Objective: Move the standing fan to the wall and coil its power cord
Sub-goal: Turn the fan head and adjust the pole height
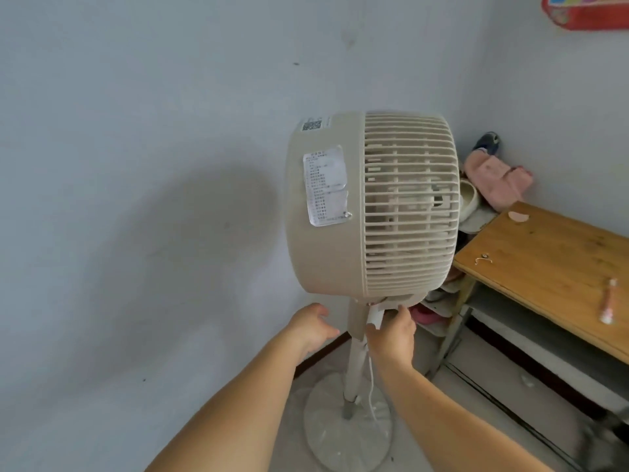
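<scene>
Head view: my right hand (391, 332) fingers pinched the white cord (372, 376) by the fan (371, 202) neck to coil it; left hand (311, 327) fingers were loose, empty.

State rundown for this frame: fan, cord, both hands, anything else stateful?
Standing fan: upright near the wall, head turned sideways.
Power cord: hangs loose down the pole, not coiled.
Left hand: open, beside the fan's neck, holding nothing.
Right hand: gripping a white part of the cord under the head.
Wooden table: small items lying on top.
</scene>
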Tool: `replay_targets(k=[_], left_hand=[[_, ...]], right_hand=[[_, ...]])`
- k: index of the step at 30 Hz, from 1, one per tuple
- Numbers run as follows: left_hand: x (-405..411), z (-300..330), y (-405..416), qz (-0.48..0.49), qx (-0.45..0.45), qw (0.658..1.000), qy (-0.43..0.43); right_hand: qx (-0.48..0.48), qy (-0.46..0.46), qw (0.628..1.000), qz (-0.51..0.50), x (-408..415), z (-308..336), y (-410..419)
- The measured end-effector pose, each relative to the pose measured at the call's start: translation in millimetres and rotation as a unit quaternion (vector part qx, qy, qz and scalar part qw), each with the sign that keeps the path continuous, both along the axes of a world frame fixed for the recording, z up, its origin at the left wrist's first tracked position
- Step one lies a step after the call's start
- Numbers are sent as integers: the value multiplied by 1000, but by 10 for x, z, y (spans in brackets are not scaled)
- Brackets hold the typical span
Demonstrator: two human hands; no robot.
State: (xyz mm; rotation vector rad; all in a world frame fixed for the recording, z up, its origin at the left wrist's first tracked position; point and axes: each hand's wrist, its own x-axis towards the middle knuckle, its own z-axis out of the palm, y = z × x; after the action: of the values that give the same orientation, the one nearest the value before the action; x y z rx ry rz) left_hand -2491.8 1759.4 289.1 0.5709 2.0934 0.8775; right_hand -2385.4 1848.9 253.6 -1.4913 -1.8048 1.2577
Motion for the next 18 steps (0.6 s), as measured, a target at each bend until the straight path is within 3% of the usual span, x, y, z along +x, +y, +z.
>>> replay_targets(k=[4, 10, 13, 18], left_hand=[[-205, -339, 258, -26, 56, 998, 5], [-442, -816, 784, -105, 190, 976, 5], [-431, -1121, 1010, -149, 266, 952, 2], [-392, -1452, 1141, -116, 399, 909, -36]], right_hand=[[10, 15, 1000, -23, -148, -396, 8], [134, 48, 989, -33, -442, -1006, 228], [213, 94, 972, -28, -540, -1319, 331], [283, 133, 950, -20, -535, -1593, 464]])
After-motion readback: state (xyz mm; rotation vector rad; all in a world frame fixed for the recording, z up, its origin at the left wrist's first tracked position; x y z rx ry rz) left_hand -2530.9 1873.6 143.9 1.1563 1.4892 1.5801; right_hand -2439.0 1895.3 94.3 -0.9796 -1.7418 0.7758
